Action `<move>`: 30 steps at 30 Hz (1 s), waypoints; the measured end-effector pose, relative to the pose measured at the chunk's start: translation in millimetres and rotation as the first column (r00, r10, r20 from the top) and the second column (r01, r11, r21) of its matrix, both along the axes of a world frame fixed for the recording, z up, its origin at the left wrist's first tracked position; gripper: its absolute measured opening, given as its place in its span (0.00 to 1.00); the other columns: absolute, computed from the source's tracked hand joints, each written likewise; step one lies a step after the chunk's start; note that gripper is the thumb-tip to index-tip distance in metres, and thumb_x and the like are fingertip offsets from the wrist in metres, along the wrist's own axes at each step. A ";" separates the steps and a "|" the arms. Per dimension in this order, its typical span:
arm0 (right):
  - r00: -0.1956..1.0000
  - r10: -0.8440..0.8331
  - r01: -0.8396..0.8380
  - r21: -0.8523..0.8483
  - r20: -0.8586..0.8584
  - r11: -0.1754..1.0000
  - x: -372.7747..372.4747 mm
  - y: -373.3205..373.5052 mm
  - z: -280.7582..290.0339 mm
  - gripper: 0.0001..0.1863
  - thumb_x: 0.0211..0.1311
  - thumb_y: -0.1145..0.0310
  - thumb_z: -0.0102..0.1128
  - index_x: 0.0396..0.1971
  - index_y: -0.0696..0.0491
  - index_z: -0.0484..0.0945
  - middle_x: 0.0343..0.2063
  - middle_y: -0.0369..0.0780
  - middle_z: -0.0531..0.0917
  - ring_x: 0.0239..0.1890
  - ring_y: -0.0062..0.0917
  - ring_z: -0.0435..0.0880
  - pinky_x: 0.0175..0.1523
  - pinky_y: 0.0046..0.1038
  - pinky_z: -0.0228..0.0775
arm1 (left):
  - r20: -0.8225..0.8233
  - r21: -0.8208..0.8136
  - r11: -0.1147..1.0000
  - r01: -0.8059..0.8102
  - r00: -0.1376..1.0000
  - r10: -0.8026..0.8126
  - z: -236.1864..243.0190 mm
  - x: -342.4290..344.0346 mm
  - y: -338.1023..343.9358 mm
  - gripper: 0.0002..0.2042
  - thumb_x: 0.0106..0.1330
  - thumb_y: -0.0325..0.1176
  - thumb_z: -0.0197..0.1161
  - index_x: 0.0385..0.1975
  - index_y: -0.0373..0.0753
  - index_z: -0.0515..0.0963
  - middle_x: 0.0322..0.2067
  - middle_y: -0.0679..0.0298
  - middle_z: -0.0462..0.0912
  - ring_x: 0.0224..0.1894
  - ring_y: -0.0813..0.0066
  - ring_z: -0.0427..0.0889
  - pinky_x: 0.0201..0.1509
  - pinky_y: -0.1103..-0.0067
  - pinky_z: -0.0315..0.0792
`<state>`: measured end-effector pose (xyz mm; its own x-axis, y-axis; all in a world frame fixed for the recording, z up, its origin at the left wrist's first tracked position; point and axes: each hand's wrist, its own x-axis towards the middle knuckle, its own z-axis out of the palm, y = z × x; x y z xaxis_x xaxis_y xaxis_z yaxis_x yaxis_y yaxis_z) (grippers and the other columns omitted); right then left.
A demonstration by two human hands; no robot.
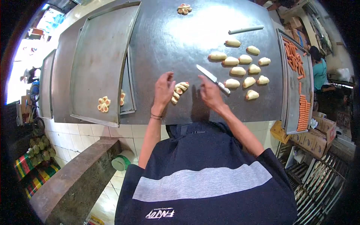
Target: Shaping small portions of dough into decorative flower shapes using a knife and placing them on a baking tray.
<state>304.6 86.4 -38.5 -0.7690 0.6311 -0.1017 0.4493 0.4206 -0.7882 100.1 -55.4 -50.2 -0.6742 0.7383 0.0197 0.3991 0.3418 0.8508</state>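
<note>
A sausage roll of raw dough [181, 88], cut into several joined slices that fan out, lies on the metal table in front of me. My left hand [164, 90] is beside its left side, open with fingers loosely bent; part of the dough is hidden behind it. To the right of the dough is my right hand [211, 93], fingers apart and apparently holding nothing. Just beyond that hand a knife [210, 75] with a pale handle lies slanted, its blade pointing away to the left. Several uncut sausage rolls [237, 71] sit to the right of the knife.
At left, a large metal tray [99, 63] bears a flower-shaped sausage bun [104, 104]. Another shaped bun [184, 9] sits at the far edge, and a pale rod [246, 29] lies beyond the rolls. A tray of sausages [303, 97] stands at right; a person [319, 71] is beyond it.
</note>
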 end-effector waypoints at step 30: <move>0.978 0.210 -0.210 -0.048 -0.005 0.977 -118.6 14.9 -59.0 0.15 0.62 0.75 0.60 0.48 0.54 0.86 0.36 0.52 0.85 0.39 0.48 0.86 0.45 0.41 0.78 | -0.139 -0.034 0.998 -0.049 0.989 0.043 -36.4 -12.4 5.3 0.06 0.68 0.26 0.65 0.38 0.31 0.85 0.41 0.54 0.84 0.41 0.56 0.85 0.46 0.68 0.78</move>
<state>186.0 101.4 -97.5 -0.8837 0.4503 -0.1280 0.3554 0.4673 -0.8095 87.7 -50.1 -86.5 -0.7003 0.7085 0.0879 0.4950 0.3932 0.7748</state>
